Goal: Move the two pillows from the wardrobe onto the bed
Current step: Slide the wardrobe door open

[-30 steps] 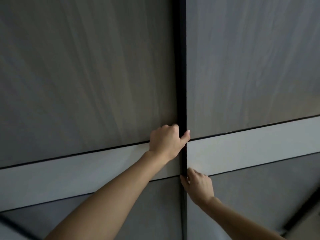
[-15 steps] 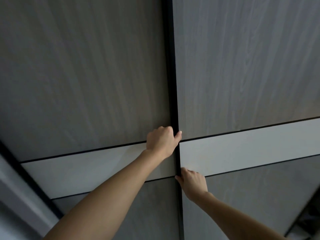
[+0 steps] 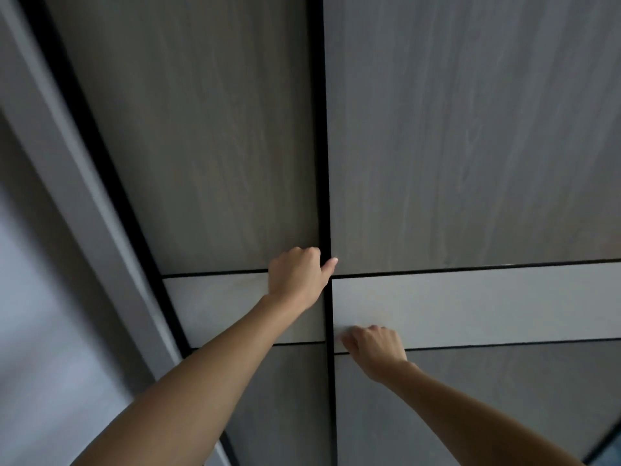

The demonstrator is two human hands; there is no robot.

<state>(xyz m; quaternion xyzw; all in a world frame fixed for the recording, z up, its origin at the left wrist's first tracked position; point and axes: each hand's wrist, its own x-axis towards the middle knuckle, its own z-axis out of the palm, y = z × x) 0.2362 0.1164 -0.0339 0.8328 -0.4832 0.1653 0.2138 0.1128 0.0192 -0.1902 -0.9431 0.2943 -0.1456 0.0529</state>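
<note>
The wardrobe fills the view with its two grey wood-grain doors closed, the left door (image 3: 208, 146) and the right door (image 3: 470, 129) meeting at a dark vertical seam (image 3: 323, 163). My left hand (image 3: 295, 280) is curled at the left door's inner edge, fingers hooked into the seam and thumb resting across it. My right hand (image 3: 373, 348) sits lower, fingertips bent at the right door's inner edge on its white band (image 3: 487, 301). No pillows are visible; the doors hide the inside. The bed is out of view.
A black frame strip and a pale grey side panel (image 3: 67, 183) run diagonally down the left of the wardrobe. A light wall (image 3: 30, 331) lies further left. A dark gap shows at the bottom right corner (image 3: 605, 449).
The view has swung so that the wardrobe's left frame and the wall beside it have appeared. Both hands stay at the seam; the right hand now sits slightly to the right of it.
</note>
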